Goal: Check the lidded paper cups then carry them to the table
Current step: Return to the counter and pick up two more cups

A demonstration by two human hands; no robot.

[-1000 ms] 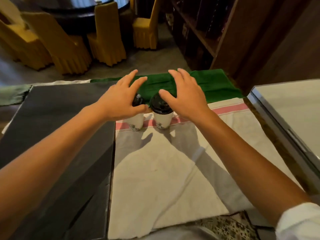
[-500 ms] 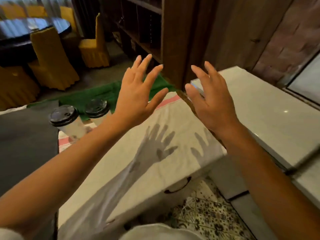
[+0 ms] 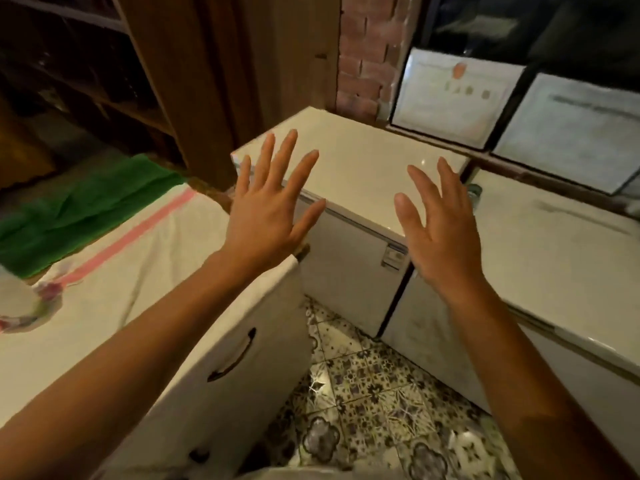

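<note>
Both my hands are raised in front of me, fingers spread and straight, holding nothing. My left hand [image 3: 268, 209] hovers over the right end of the cloth-covered counter [image 3: 114, 292]. My right hand [image 3: 440, 233] hovers above the gap between two white chest freezers. At the far left edge a blurred white cup base [image 3: 20, 306] with a coloured print stands on the cloth, apart from both hands. No cup lid is in view.
A green cloth [image 3: 79, 209] lies at the counter's back. Two white chest freezers [image 3: 349, 168] [image 3: 554, 258] stand to the right. A wooden shelf unit [image 3: 194, 81], a brick pillar and framed certificates [image 3: 453, 98] are behind. Patterned floor tiles [image 3: 374, 403] lie below.
My view has swung right, away from the two cups, which have slid off to the left edge. Both hands stayed open and empty and moved with the view over the freezers.
</note>
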